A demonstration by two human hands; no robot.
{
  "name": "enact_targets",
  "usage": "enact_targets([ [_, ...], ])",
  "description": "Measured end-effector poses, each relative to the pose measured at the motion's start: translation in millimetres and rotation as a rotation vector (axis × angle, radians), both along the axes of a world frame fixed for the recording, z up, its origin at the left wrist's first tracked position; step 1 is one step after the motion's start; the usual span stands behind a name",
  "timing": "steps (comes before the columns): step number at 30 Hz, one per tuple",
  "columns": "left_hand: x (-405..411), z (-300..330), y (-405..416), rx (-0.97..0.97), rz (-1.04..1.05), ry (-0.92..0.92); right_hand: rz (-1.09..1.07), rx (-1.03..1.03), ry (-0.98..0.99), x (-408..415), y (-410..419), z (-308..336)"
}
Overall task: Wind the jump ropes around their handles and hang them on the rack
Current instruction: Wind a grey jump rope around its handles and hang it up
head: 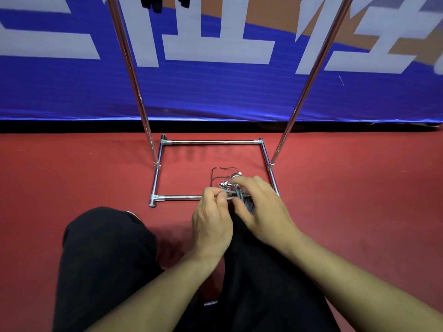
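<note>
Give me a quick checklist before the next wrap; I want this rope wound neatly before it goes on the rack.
1. Left hand pinches the grey rope: ok.
2. Right hand holds the wound bundle: ok.
3. All loose cord gathered: not ok, a thin black loop lies on the red floor.
4. Handles aligned inside the bundle: cannot tell, fingers hide them.
5. Rack within reach, directly ahead: ok.
6. Free space on the top rail: cannot tell, it is out of view.
</note>
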State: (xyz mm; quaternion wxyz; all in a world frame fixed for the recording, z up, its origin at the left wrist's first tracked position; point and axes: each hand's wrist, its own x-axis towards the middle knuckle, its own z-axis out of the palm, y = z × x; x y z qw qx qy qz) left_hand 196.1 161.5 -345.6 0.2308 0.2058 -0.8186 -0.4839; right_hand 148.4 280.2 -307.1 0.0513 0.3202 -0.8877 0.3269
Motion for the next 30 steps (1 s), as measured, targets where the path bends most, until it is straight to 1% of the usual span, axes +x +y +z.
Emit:
enact_targets([
  [4,-1,9,-2,0.032,-0.048,-0.001,-0.027,0.039,0.032,-3,-2,-5],
  [5,0,12,-1,0.066,-0.067,0.012,-0.036,0.036,0.040,-5,-4,-6],
  [6,-1,11,0,0.146,-0.084,0.014,-0.046,0.015,0.031,-6,-5,-6],
  [7,-2,12,1,0.272,-0.090,0.019,-0.061,-0.028,-0.004,-8,-6,-6],
  [10,-17,11,8,0.723,-0.128,0.057,-0.091,-0.184,-0.239,-13,-8,4],
  [12,-28,19,17,0.963,-0.191,0.128,-0.104,-0.316,-0.386,-15,-9,10],
  [14,-34,33,27,1.040,-0.200,0.198,-0.154,-0.494,-0.448,-15,-12,14],
  [15,-36,38,32,1.021,-0.184,0.210,-0.188,-0.569,-0.475,-16,-14,14],
  [16,-36,39,36,0.992,-0.180,0.220,-0.225,-0.595,-0.477,-18,-14,12],
  [18,-34,40,39,0.885,-0.191,0.212,-0.274,-0.531,-0.398,-21,-12,13],
  [20,-34,40,34,0.723,-0.211,0.202,-0.300,-0.542,-0.387,-26,-6,24],
  [21,-33,41,31,0.649,-0.238,0.193,-0.293,-0.578,-0.420,-29,-2,32],
  [24,-31,49,20,0.587,-0.357,0.187,-0.219,-0.679,-0.509,-32,6,57],
  [29,-26,67,9,0.386,-0.423,0.095,-0.180,-0.674,-0.439,-32,0,89],
  [30,-26,71,7,0.373,-0.439,0.081,-0.175,-0.676,-0.413,-32,-1,97],
])
